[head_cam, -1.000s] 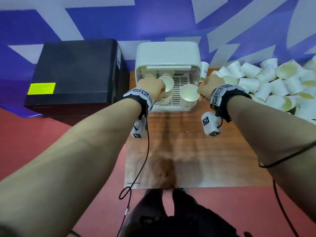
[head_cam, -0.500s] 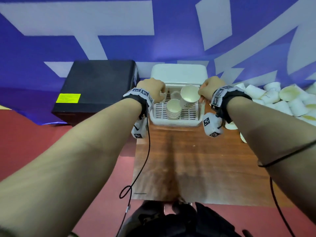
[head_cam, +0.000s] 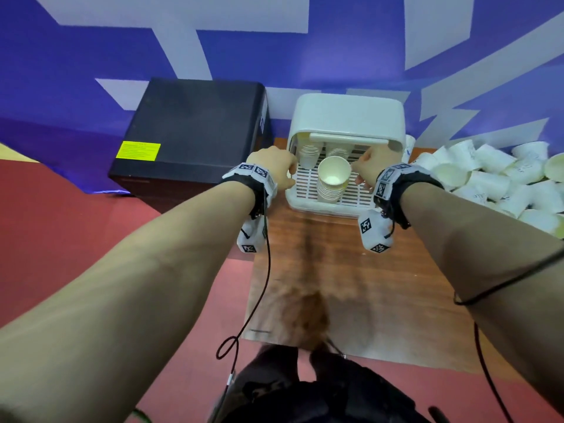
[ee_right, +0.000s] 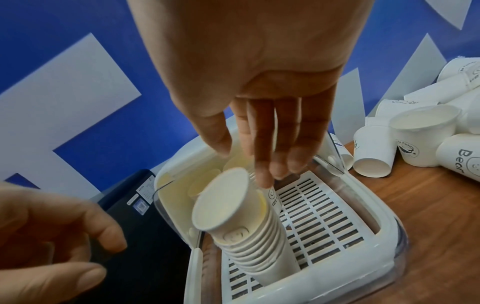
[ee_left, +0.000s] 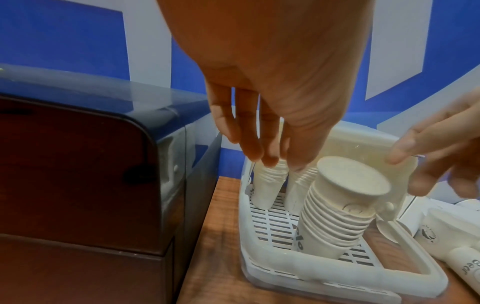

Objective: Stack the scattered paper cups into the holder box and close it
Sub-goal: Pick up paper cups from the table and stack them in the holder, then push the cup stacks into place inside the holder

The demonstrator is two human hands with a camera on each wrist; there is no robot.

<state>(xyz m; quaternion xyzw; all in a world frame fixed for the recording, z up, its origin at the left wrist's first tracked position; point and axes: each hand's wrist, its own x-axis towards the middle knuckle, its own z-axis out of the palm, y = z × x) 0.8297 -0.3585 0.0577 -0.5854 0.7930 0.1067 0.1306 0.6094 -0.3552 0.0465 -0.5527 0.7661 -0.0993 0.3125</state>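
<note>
**Both hands empty over the cup holder**

Neither hand holds anything. The left hand (ee_left: 272,82) hangs with loose, nearly straight fingers (ee_left: 249,139) pointing down at the two short cup stacks (ee_left: 270,185) at the back left of the holder box (head_cam: 345,117). The right hand (ee_right: 259,61) is likewise relaxed, its fingertips (ee_right: 262,176) just above the grille, beside the tall cup stack (head_cam: 332,184).

That tall stack of nested paper cups stands mouth up on the slatted tray (ee_right: 324,222), near its front and leaning a little. The box's white hood is raised, so the front is uncovered.

The box rests on a wooden tabletop (head_cam: 351,285), just beside a black case (head_cam: 195,129) on its left. To the right, a heap of loose cups (head_cam: 494,178) lies scattered on the wood.
</note>
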